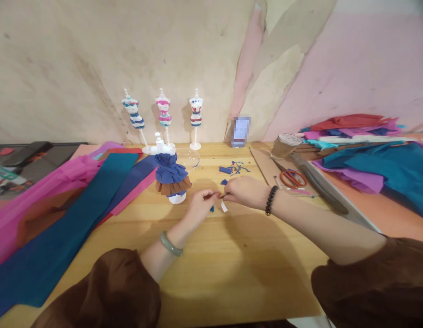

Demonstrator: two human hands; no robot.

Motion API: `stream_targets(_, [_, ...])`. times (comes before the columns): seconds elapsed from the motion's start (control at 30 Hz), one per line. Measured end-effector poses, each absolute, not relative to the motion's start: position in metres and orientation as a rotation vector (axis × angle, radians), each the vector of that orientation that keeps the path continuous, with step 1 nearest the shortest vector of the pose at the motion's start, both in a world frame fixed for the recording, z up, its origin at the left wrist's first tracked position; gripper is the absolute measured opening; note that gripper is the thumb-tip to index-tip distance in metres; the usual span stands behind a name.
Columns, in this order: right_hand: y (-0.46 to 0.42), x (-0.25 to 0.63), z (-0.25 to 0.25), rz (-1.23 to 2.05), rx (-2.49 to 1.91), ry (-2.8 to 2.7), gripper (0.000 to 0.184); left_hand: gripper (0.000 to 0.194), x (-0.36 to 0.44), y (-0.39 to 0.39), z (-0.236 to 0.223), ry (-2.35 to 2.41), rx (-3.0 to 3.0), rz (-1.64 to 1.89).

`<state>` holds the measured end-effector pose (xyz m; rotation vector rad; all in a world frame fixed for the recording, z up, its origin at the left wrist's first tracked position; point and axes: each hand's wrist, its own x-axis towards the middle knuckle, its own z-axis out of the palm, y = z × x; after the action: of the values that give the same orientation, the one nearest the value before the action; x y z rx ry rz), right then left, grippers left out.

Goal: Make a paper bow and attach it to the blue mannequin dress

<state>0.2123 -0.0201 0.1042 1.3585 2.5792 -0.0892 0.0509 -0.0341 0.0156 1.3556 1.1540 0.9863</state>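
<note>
My left hand (199,204) is closed in a pinch on a small brown strip (209,197), above the middle of the table. My right hand (249,191) meets it from the right, thumb and fingers pressed together on a small dark bit; whether it is the same strip I cannot tell. Just under the fingertips are a teal scrap (211,209) and a white strip (224,207). A small blue scrap (224,182) lies beyond my right fingers. Left of my hands stands a white mini dress form (159,145) in a ruffled blue and brown paper-like dress (170,171).
Three striped mini dress forms (196,114) and a phone (240,132) stand along the wall. Blue clippings (239,168) lie on the wooden table (211,264). Orange-handled scissors (293,179), a lidded cup (285,146) and a paper cutter's arm (317,184) are right. Coloured sheets (74,228) cover the left.
</note>
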Motion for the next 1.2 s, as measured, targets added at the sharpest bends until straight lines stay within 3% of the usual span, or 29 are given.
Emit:
stream_targets(0.37, [-0.029, 0.219, 0.094, -0.169, 1.434, 2.594, 0.027, 0.024, 0.052, -0.034, 0.017, 1.106, 1.218, 1.041])
stream_targets(0.63, [-0.057, 0.229, 0.059, -0.243, 1.585, 2.722, 0.025, 0.037, 0.037, -0.047, 0.021, 0.980, 0.832, 1.008])
stream_targets(0.8, [-0.087, 0.244, -0.002, -0.399, 1.836, 3.033, 0.031, 0.019, 0.020, -0.061, 0.022, 0.881, 0.478, 0.945])
stream_targets(1.0, [-0.103, 0.239, -0.019, -0.098, 1.855, 3.341, 0.017, 0.007, 0.013, -0.071, 0.027, 0.871, 0.378, 0.942])
stream_targets(1.07, [-0.103, 0.226, -0.005, -0.231, 1.956, 3.397, 0.015, 0.012, 0.013, -0.075, 0.030, 0.858, 0.382, 0.945])
stream_targets(1.2, [-0.099, 0.190, 0.024, -0.984, 2.325, 3.210, 0.019, 0.029, 0.012, -0.082, 0.036, 0.821, 0.428, 0.985])
